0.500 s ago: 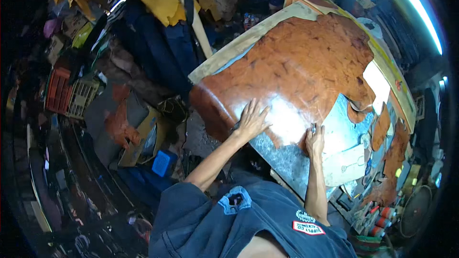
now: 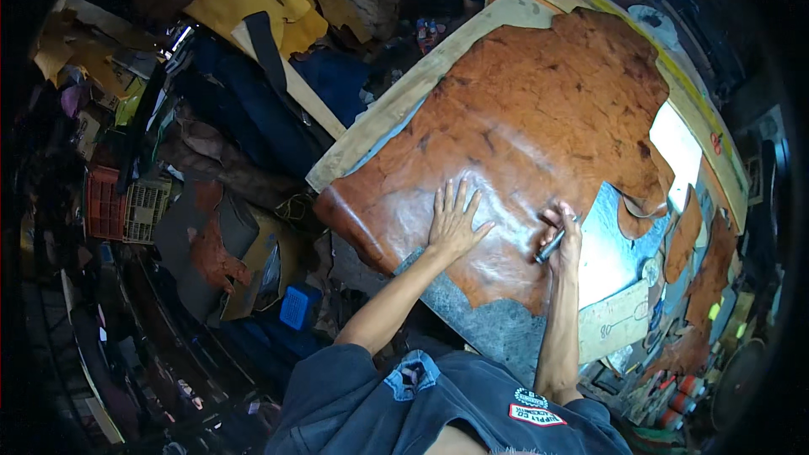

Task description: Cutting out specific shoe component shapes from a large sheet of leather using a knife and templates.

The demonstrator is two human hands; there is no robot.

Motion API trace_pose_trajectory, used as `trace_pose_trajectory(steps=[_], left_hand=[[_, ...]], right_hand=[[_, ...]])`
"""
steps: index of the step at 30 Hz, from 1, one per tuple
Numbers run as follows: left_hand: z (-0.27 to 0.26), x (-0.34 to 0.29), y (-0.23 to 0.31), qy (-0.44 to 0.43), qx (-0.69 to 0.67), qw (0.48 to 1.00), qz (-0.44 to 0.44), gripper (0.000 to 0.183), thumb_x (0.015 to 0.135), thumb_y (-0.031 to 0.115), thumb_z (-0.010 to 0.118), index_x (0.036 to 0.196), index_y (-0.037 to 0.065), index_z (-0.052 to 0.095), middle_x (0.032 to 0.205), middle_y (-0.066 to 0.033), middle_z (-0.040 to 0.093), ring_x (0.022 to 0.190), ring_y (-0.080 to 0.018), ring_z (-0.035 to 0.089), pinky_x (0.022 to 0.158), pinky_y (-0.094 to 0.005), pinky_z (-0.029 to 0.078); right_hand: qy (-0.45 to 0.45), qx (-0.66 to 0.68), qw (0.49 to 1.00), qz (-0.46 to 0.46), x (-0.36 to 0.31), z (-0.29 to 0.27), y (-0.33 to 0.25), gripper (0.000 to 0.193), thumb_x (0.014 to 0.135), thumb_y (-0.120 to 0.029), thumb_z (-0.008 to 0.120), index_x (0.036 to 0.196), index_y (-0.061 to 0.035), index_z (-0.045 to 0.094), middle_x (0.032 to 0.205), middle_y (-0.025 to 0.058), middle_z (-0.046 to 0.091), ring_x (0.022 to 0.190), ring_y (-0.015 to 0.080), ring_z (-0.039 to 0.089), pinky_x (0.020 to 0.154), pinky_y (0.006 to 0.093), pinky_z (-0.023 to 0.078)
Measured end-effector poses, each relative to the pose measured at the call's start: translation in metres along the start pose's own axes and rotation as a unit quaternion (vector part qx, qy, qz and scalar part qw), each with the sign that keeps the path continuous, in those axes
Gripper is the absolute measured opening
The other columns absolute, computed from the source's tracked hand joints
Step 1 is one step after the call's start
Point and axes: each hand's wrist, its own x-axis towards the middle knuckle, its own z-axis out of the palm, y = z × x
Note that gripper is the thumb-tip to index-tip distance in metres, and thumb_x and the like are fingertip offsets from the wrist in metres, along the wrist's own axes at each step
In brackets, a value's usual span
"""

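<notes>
A grey-topped counter (image 2: 506, 333), bordered in part by pale wooden boards (image 2: 337, 162), is largely covered by a brown leather hide (image 2: 539, 101). To the hide's right, a white sheet (image 2: 677, 147), a pale card (image 2: 615, 320) bearing a drawn outline and brown leather scraps (image 2: 681, 236) are noted on the surface.

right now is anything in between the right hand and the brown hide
Only the dark tool held in the right hand; nothing else visible stands between that hand and the brown hide.

Leather workshop: brown hide (image 2: 539, 93) across worktable (image 2: 501, 337); yellow leather scraps (image 2: 291, 18), plastic crates (image 2: 104, 198) nearby.
</notes>
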Motion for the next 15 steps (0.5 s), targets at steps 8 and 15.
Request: trace_pose_trajectory(steps=[8, 15], left_hand=[[0.014, 0.101, -0.002, 0.022, 0.013, 1.0, 0.013, 0.082, 0.088, 0.065, 0.044, 0.147, 0.009, 0.036, 0.156, -0.0239, 0.014, 0.144, -0.045, 0.003, 0.115, -0.0587, 0.0], [0.024, 0.179, 0.006, -0.028, -0.006, 0.999, 0.021, 0.081, 0.088, 0.064, 0.045, 0.148, 0.011, 0.034, 0.157, -0.0231, 0.011, 0.145, -0.0445, 0.001, 0.115, -0.0582, -0.002]], right_hand=[[0.044, -0.132, 0.99, 0.005, 0.014, 0.016, 0.012, 0.04, 0.098, -0.027, 0.054, 0.124, 0.0018, 0.044, 0.081, 0.0128, 0.06, 0.041, 0.0133, 0.049, 0.036, 0.0307, 0.046], [0.095, -0.187, 0.977, -0.035, 0.01, 0.03, 0.009, 0.033, 0.098, -0.027, 0.053, 0.116, 0.0012, 0.05, 0.073, 0.0109, 0.059, 0.039, 0.0121, 0.046, 0.036, 0.0291, 0.044]])
